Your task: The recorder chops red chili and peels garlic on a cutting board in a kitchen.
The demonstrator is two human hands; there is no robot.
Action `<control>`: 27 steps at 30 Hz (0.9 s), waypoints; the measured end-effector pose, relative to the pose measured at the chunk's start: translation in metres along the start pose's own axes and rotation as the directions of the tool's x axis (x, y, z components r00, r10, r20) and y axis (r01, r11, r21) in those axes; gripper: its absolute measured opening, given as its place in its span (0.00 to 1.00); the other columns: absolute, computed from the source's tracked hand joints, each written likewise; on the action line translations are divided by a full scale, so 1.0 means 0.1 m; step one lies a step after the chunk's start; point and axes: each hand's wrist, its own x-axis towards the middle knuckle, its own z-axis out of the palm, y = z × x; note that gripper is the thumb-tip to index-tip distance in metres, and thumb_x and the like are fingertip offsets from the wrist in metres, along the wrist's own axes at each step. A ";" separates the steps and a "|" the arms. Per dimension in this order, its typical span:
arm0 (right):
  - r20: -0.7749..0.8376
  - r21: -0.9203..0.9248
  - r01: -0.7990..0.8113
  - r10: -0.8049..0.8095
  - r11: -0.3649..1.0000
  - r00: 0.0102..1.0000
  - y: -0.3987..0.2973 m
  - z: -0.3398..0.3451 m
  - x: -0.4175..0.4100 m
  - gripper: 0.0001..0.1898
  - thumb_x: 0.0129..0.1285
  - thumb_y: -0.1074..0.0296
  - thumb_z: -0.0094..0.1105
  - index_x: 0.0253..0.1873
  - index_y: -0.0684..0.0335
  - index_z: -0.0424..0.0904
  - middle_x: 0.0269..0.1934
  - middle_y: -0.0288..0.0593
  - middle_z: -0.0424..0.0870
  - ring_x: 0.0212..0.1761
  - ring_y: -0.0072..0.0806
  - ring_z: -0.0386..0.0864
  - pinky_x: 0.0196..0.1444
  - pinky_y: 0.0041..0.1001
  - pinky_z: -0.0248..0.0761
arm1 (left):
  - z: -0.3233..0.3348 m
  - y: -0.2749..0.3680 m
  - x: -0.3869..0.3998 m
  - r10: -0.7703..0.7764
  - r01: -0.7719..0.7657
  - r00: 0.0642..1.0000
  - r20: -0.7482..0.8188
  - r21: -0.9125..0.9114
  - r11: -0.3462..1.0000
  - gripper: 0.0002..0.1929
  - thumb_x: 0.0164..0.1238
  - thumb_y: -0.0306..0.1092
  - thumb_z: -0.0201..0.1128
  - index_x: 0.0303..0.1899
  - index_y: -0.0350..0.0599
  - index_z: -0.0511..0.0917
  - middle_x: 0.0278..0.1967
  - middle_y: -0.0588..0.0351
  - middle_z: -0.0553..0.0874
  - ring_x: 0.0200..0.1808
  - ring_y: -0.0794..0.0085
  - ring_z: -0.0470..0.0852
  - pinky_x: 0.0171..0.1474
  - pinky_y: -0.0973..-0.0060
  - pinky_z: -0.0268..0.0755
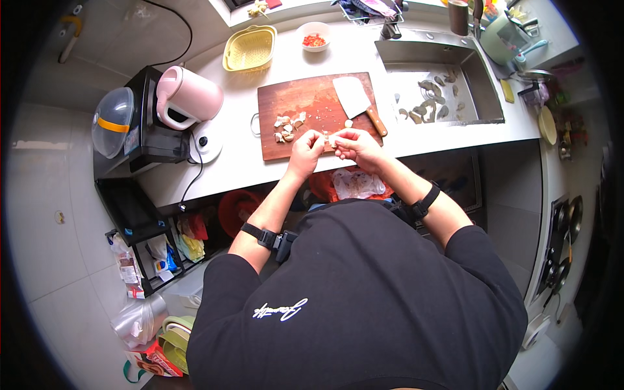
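My left hand (308, 152) and my right hand (357, 147) meet over the near edge of a wooden cutting board (302, 102). Between their fingertips is a small pale piece, a garlic clove (333, 141) with some skin by its look. Several unpeeled garlic cloves (287, 127) lie in a cluster on the board's left part. One peeled clove (348, 124) rests just beyond my right hand. A cleaver (352, 97) with a wooden handle lies at the board's right side, its handle reaching over the edge. Which fingers press on the held piece is hard to tell.
Beyond the board stand a yellow colander (249, 48) and a white bowl of chopped red chili (314, 41). A pink electric kettle (195, 95) is at the left. Shrimp (429, 109) lie in the steel sink (482, 92) at the right. A lined red bin (321, 183) is below the counter edge.
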 end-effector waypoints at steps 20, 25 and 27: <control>0.040 0.026 -0.024 0.023 0.999 0.999 0.04 -0.05 0.03 0.08 0.69 0.70 0.58 0.48 0.67 0.78 0.35 0.37 0.82 0.32 0.19 0.80 0.36 0.18 0.76 | 0.00 0.03 -0.04 0.126 -0.150 0.979 0.159 0.151 0.977 0.11 0.77 0.35 0.51 0.34 0.42 0.75 0.25 0.64 0.74 0.28 0.82 0.72 0.32 0.80 0.66; -0.071 0.025 -0.033 0.035 0.999 0.997 0.05 0.03 0.01 0.09 0.67 0.67 0.61 0.46 0.65 0.79 0.34 0.37 0.82 0.32 0.18 0.79 0.36 0.18 0.74 | 0.07 0.03 -0.08 0.059 -0.065 0.992 0.112 0.045 0.997 0.11 0.76 0.35 0.53 0.33 0.42 0.75 0.24 0.64 0.75 0.27 0.83 0.71 0.31 0.81 0.65; -0.026 -0.176 0.038 -0.044 0.984 0.999 0.06 0.04 0.00 0.09 0.67 0.66 0.63 0.46 0.65 0.79 0.34 0.37 0.82 0.32 0.19 0.79 0.35 0.18 0.74 | 0.06 0.01 -0.08 0.083 -0.097 0.992 0.096 0.153 0.984 0.13 0.74 0.38 0.55 0.32 0.39 0.76 0.22 0.60 0.78 0.24 0.81 0.74 0.29 0.78 0.67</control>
